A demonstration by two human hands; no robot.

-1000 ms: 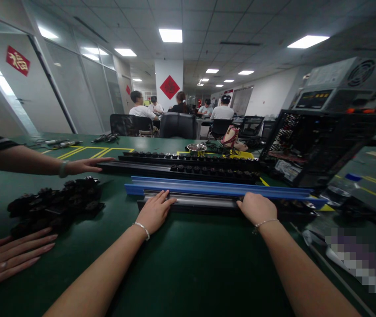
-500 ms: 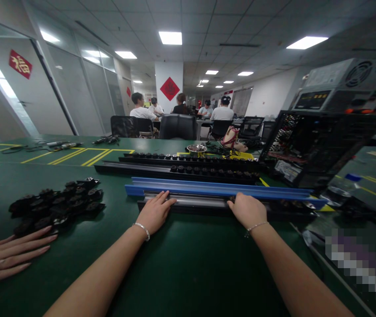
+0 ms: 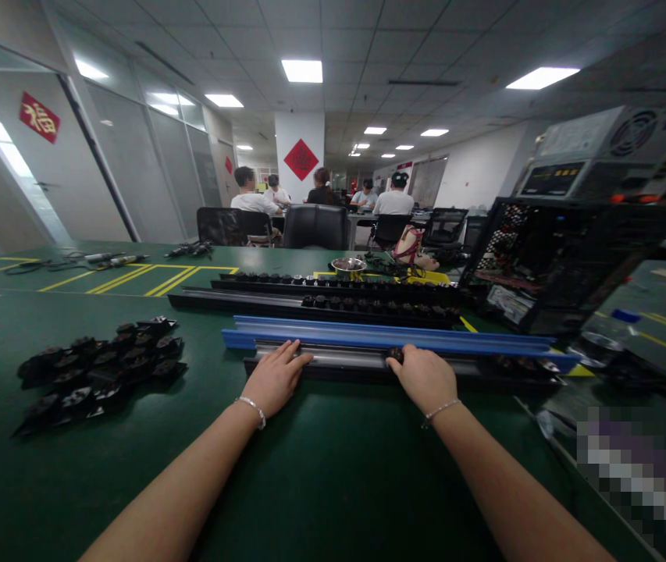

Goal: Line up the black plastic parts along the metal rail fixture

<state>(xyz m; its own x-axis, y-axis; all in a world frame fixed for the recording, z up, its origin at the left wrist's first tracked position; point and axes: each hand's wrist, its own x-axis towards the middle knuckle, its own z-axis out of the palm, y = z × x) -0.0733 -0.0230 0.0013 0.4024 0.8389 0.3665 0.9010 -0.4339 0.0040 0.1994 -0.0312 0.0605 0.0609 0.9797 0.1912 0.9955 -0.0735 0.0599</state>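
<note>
A long black rail with a shiny metal channel lies crosswise in front of me. Along its far side stands a blue rail. My left hand grips the black rail near its left end, fingers laid over the near wall. Farther right, my right hand is closed, with thumb and fingertips on a small round black part in the channel. More dark parts sit in the right end of the same rail, partly hidden behind its near wall.
A pile of black parts lies on the green table at left. Beyond the blue rail are two more black rails holding parts, and a metal bowl. An open computer case stands at right, near a blue-capped bottle.
My right hand has slid left along the rail, and the small black part at its fingertips shows more. Another person's hand beside the pile has left the view. My left hand stays put.
</note>
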